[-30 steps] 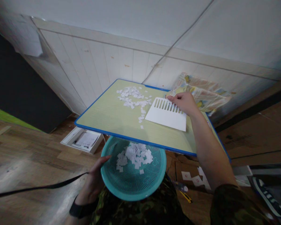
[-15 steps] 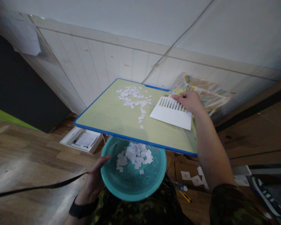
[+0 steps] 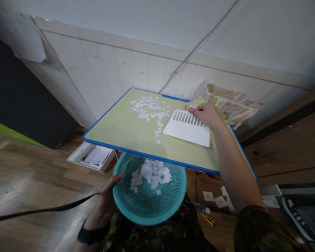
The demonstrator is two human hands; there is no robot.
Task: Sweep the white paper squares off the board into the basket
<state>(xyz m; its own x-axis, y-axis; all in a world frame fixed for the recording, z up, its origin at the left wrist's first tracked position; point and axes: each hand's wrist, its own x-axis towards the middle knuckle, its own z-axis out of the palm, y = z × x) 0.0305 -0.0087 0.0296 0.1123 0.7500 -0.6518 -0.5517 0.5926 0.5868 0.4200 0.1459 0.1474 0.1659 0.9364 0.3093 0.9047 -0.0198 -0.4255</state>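
My left hand grips the left rim of a teal plastic basket, thumb over the edge and fingers hidden beneath. Inside lie many small white paper pieces. The basket sits just under the front edge of a yellow-green table with a blue border. My right hand pinches the slotted upper edge of a flat white scraper, slanted over the table's right half. Left of the scraper, more paper pieces are scattered, with a thin trail running toward the front edge.
A crumpled patterned cloth lies at the table's back right against the white panelled wall. A white box with papers stands on the floor at left. Lower right are a yellow cutter, a clear bottle and white cards.
My right hand has moved slightly left with the scraper, bringing it closer to the scattered paper pieces. My left hand and the basket have stayed in place.
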